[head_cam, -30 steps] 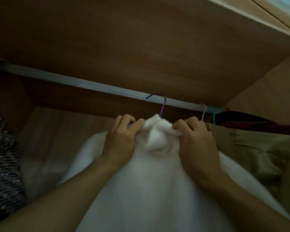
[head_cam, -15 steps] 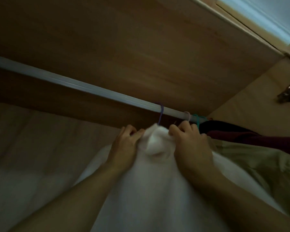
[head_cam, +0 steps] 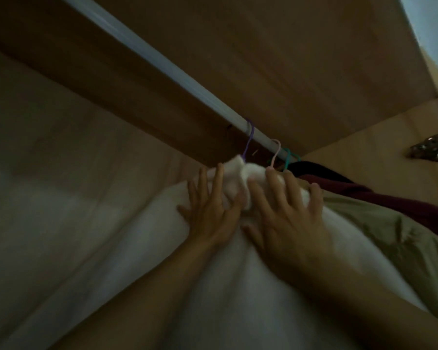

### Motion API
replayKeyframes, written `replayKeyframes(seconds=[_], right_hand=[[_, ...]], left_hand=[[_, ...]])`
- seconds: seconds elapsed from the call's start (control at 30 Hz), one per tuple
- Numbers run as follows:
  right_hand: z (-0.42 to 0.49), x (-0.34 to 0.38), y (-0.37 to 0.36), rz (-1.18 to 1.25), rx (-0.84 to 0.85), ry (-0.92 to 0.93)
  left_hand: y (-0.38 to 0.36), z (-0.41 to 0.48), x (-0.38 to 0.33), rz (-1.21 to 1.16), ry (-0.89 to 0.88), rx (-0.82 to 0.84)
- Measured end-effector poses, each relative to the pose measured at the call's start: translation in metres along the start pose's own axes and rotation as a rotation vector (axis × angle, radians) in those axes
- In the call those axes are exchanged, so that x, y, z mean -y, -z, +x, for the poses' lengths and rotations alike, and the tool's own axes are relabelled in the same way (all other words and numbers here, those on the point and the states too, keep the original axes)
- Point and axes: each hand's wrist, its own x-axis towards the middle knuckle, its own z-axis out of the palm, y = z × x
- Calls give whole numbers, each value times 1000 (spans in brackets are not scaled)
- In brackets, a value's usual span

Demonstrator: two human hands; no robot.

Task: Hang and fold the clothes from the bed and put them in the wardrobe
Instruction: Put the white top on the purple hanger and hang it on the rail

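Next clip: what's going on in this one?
A person is hanging a white garment in a wardrobe. Its purple hanger is hooked over the rail, and the left hand and right hand press flat on the fabric near its top, fingers spread. Right of it, a pink hanger and a teal hanger sit on the same rail, beside an olive garment and a dark red garment.

No readable text, label, brand, number or sign. Nothing legible on white garment, purple hanger hook or wardrobe panel. Frame dim, motion-blurred.
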Motion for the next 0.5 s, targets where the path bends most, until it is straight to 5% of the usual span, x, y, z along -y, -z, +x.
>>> replayKeyframes(seconds=[0.23, 0.5], right_hand=[[-15, -33, -9, -180, 152, 42], [-36, -13, 7, -138, 192, 34]], left_hand=[[-42, -6, -15, -186, 39, 287], [-19, -48, -4, -91, 120, 327]])
